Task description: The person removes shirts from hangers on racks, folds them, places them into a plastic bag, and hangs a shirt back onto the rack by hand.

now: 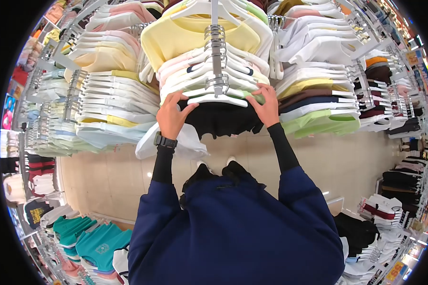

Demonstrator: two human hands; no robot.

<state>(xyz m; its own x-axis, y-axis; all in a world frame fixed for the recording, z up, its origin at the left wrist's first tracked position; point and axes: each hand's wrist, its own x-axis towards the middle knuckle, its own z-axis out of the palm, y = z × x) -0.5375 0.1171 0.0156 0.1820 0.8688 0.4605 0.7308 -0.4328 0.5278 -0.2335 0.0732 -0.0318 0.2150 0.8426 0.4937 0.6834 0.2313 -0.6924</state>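
Note:
A black top hangs on a white hanger at the front end of the middle rail. My left hand, with a dark watch on the wrist, is closed at the top's left shoulder, thumb towards me and fingers behind. On the other side my right hand pinches the right shoulder in the same way. Behind the black top are light green, white and pink garments on hangers, then a yellow top. Something white and thin hangs below my left hand; its kind is unclear.
The metal rail points towards me. Racks of pale tops stand to the left, and others with a green top to the right. Teal shirts and black garments hang behind me. Beige tiled floor lies between the racks.

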